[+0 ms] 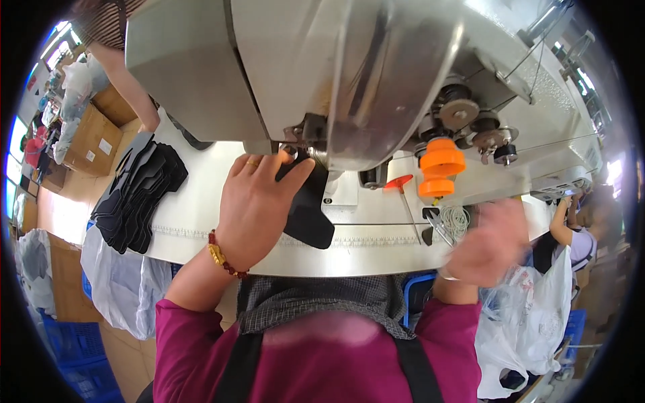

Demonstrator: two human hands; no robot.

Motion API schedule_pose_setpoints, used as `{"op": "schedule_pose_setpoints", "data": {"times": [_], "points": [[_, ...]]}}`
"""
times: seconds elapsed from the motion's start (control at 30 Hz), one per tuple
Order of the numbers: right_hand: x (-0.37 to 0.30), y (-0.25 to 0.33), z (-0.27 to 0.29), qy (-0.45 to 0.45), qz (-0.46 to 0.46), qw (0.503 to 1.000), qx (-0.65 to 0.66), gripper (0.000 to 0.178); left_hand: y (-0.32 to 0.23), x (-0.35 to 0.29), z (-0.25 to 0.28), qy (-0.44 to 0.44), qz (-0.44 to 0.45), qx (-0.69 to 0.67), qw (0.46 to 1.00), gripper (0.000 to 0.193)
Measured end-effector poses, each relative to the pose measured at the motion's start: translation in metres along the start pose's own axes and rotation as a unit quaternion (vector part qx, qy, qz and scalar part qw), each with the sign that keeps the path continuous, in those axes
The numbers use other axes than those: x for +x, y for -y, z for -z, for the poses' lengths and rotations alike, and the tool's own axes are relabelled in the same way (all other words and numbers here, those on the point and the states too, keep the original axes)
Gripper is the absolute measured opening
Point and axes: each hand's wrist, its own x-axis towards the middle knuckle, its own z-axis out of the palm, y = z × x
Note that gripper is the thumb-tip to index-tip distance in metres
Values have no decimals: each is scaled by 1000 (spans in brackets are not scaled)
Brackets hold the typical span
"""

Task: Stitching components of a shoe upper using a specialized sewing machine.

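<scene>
My left hand (255, 201) has its thumb and fingers closed on the top of a black shaped cut piece (310, 216), right by the needle area of a sewing machine (289, 67). The piece lies on the white table, its lower end spreading toward me. My right hand (494, 238) is raised over the right part of the table edge, smeared by motion, so its fingers are unclear. Beside it are a metal tool like snips (439, 227) and a coil of pale cord (455, 223). A stack of similar black pieces (138, 195) lies on the left.
A red-handled screwdriver (403, 191) lies behind the snips. Orange knobs (440, 168) stick out from the machine. Plastic bags (127, 289) hang at the left table edge, more bags (524, 322) at the right. Another person's arm (127, 84) reaches in at the far left.
</scene>
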Motion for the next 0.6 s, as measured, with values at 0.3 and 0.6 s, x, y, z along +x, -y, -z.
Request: {"op": "schedule_pose_setpoints", "data": {"times": [0.3, 0.6], "points": [[1, -305, 186, -177, -461, 866, 81, 35, 6, 2, -14, -4, -5, -48, 999, 47], [48, -319, 215, 149, -257, 938, -177, 41, 3, -11, -9, 36, 7, -98, 995, 51]]}}
